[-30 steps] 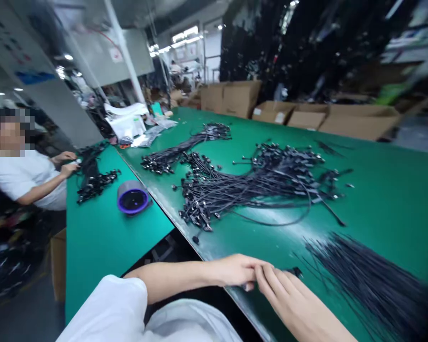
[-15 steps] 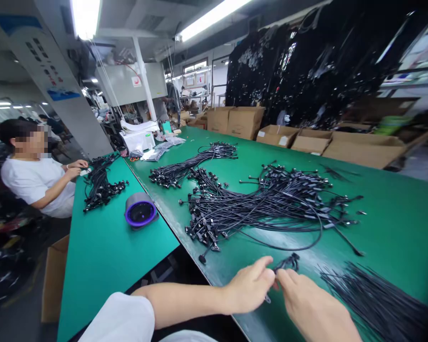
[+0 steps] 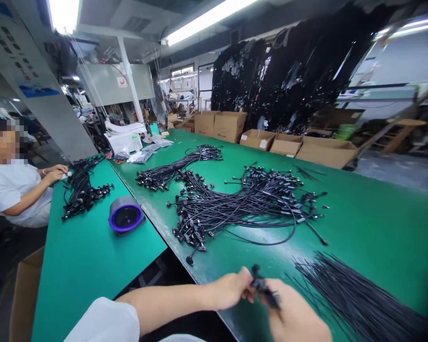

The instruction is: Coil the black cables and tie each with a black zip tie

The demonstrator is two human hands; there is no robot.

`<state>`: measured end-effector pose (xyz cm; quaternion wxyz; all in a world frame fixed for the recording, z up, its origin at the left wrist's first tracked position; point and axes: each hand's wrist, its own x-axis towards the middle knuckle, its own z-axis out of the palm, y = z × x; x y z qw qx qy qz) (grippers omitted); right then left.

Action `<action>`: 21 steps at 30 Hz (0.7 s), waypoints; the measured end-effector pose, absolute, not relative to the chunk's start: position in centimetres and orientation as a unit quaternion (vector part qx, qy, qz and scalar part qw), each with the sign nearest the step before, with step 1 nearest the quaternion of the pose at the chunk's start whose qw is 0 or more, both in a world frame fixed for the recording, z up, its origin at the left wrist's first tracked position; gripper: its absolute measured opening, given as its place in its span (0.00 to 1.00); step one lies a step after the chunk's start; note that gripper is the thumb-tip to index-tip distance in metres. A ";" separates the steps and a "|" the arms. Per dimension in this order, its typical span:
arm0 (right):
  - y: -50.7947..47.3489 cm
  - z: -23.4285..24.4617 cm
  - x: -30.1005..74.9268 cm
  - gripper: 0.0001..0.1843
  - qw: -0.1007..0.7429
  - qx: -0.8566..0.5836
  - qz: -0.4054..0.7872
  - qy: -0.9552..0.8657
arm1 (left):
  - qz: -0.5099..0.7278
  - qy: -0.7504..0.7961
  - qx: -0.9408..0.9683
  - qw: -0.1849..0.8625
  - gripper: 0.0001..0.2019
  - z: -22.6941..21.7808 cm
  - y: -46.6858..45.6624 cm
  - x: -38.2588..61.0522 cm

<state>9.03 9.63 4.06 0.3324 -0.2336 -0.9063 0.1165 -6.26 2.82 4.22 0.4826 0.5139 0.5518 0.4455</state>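
A short folded black cable (image 3: 259, 284) is up off the green table near its front edge, between my two hands and partly blurred. My left hand (image 3: 230, 290) is closed on its left side, thumb on top and fingertips curled beneath. On the other side, my right hand (image 3: 294, 311) is closed around the cable's lower right part; motion smears its fingers. Beyond my hands lies a big heap of black cables (image 3: 235, 204) with connectors at their ends. Close to my right hand is a spread of thin black strips (image 3: 356, 294), possibly cable ties.
A smaller cable bundle (image 3: 178, 166) lies farther back. On the left table stand a purple-rimmed grey round container (image 3: 126, 216) and more black cables (image 3: 83, 187), where a co-worker (image 3: 17, 185) sits. Cardboard boxes (image 3: 221, 126) line the far edge. A gap separates the tables at front.
The view has turned right, so the scene sits farther left. My hands have tilted the cable, and more of its dark body shows between them.
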 end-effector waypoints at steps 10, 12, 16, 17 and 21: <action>9.6 4.4 7.6 0.19 0.281 -0.316 0.225 -0.878 | 0.509 0.534 0.459 0.495 0.22 5.8 0.6 -6.8; 9.6 4.0 7.9 0.17 0.302 -0.313 0.212 -0.875 | 0.547 0.567 0.384 0.483 0.21 4.2 1.1 -6.5; 8.3 3.3 7.6 0.18 0.287 -0.301 0.433 -0.800 | 0.539 0.542 0.432 0.478 0.20 2.6 2.1 -6.0; 8.2 3.1 7.6 0.19 0.263 -0.306 0.541 -0.738 | 0.536 0.529 0.447 0.483 0.19 2.6 2.2 -5.7; 8.4 2.3 8.8 0.27 0.120 -0.273 0.794 -0.530 | 0.585 0.492 0.365 0.532 0.18 3.0 2.7 -4.6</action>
